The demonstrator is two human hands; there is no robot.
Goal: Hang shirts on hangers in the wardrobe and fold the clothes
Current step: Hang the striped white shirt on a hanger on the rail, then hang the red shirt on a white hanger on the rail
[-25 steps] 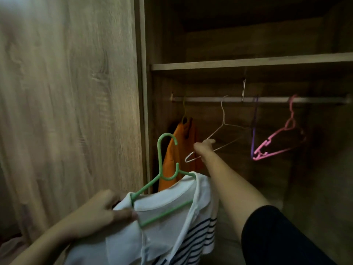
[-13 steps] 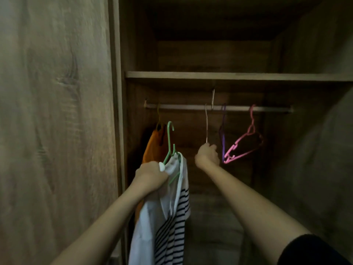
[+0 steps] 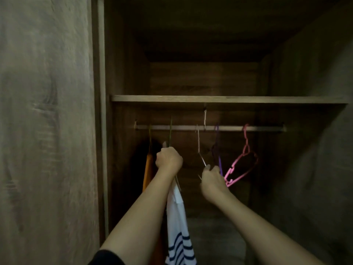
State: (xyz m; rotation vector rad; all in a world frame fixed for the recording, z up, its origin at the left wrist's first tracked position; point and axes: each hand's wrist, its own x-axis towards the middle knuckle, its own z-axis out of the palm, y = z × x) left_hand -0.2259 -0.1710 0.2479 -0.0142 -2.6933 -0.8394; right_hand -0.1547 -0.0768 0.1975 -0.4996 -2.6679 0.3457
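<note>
In the dim wardrobe, my left hand [image 3: 169, 158] gripped the green hanger [image 3: 170, 131], fingers curled round its neck. Its hook rose above my knuckles to the rail [image 3: 229, 128], and the white striped shirt [image 3: 178, 226] hung below my wrist. My right hand [image 3: 213, 180] pinched the pale wire hanger [image 3: 199, 146], with the purple hanger [image 3: 216, 150] just beyond my fingertips.

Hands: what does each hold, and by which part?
Left hand grips the green hanger at its neck; right hand holds the pale hanger by one arm.
</note>
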